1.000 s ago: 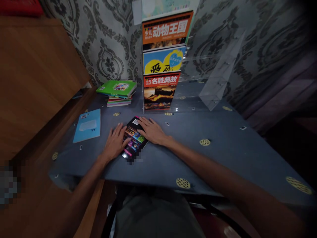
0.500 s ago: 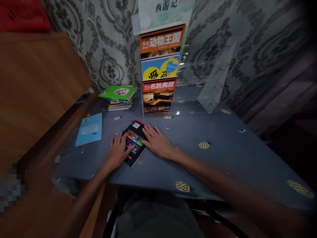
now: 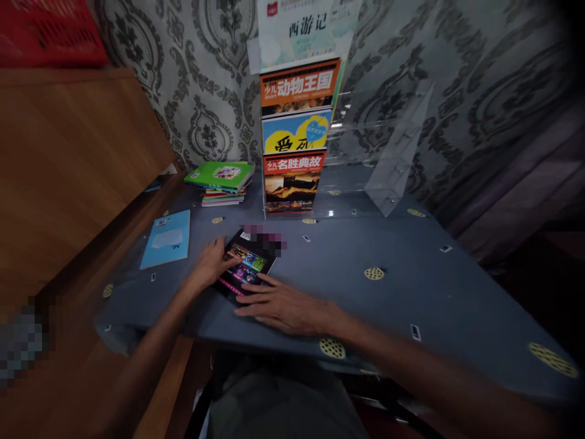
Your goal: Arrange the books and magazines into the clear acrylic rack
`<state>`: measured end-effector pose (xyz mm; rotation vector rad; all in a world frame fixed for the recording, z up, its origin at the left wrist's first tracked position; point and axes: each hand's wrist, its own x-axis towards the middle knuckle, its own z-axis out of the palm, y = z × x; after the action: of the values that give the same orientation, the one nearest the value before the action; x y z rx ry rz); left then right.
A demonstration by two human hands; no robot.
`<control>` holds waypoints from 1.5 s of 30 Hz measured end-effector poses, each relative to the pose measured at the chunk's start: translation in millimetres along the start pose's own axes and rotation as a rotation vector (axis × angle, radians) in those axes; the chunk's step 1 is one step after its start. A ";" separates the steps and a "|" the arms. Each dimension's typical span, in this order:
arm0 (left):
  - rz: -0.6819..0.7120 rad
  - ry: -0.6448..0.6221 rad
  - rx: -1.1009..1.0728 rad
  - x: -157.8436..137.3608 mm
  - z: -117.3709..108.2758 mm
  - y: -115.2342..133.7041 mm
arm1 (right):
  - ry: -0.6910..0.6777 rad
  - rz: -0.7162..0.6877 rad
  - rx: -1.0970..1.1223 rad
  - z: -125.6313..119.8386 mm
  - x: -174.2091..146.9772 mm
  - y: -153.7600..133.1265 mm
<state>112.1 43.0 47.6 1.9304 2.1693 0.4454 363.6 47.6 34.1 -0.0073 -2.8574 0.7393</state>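
Note:
A dark book lies slanted on the cloth-covered table in front of me, with a patch of small colourful pictures on its cover and its far edge blurred out. My left hand rests at its left edge, thumb stretched over the cover and fingers extended along the side. At the near right corner, my right hand lies flat with fingers spread, the fingertips touching the book's lower part. Neither hand is wrapped round it.
A clear plastic book rack stands behind, its left column holding several books. A stack of books topped by a green one is at back left. Nearer lies a light blue book. A wooden cabinet borders the table's left.
My right hand has moved from the book's upper right edge down towards its near corner. My left hand has shifted slightly up and left, while the book stays on the table.

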 end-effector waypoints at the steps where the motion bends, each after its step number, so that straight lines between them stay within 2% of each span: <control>1: -0.052 -0.021 -0.064 3.6 -1.7 -3.4 | 0.009 0.006 0.038 -1.4 -0.8 0.8; 3: -0.158 -0.117 -0.244 9.9 -5.2 -8.9 | 0.033 0.030 0.116 -3.2 -1.9 1.1; 5: -0.204 -0.253 -0.504 14.5 -9.7 -11.1 | 0.072 0.064 0.196 -3.3 -2.8 1.3; 7: -0.155 -0.323 -0.730 18.0 -17.2 -9.4 | 0.138 0.115 0.266 -1.3 -3.7 3.8; 9: -0.042 -0.261 -0.788 20.9 -30.3 -3.2 | 0.253 0.181 0.323 2.5 -3.9 10.1; 11: 0.081 -0.116 -0.689 22.2 -49.5 7.3 | 0.381 0.239 0.407 6.3 -2.8 19.7; 13: 0.205 0.038 -0.533 19.6 -70.7 21.3 | 0.508 0.290 0.581 7.1 -0.8 30.7; 16: 0.356 0.164 -0.252 4.1 -87.5 44.5 | 0.711 0.367 1.055 -2.1 0.3 46.3; 17: 0.382 0.165 -0.145 -4.1 -85.0 51.0 | 0.775 0.380 1.216 -7.7 -0.9 51.0; 19: 0.433 0.115 0.050 -23.0 -66.3 59.8 | 0.871 0.391 1.440 -19.9 -6.3 59.9; 21: 0.477 0.043 0.202 -42.4 -34.8 61.6 | 0.928 0.434 1.506 -28.7 -14.4 69.3; 24: 0.530 -0.006 0.314 -65.2 11.7 54.9 | 0.985 0.560 1.387 -30.5 -26.5 83.7; 26: 0.550 0.012 0.320 -71.6 29.0 48.9 | 1.021 0.625 1.143 -27.3 -31.9 90.2; 29: 0.555 0.022 0.246 -65.4 33.6 43.6 | 1.013 0.669 0.532 -24.5 -33.1 88.6; 31: 0.542 0.022 0.178 -53.9 30.9 42.4 | 0.929 0.619 0.162 -24.3 -26.9 78.6; 32: 0.530 0.030 0.150 -47.4 29.9 42.1 | 0.859 0.567 0.045 -23.8 -21.3 71.7; 35: 0.485 0.068 0.123 -30.2 30.9 40.5 | 0.589 0.398 -0.081 -18.4 3.0 51.5; 37: 0.455 0.080 0.145 -23.2 32.9 37.8 | 0.438 0.363 -0.106 -12.5 19.8 44.6; 41: 0.334 0.101 0.211 -19.9 32.6 28.2 | 0.270 0.423 -0.175 -7.0 34.3 51.7; 45: 0.239 0.140 0.230 -22.7 29.5 15.0 | 0.262 0.611 -0.282 -14.1 20.2 69.5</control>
<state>139.2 24.7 24.3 2.3638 2.1638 0.3944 343.4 116.3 16.4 -0.9710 -2.6713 0.3712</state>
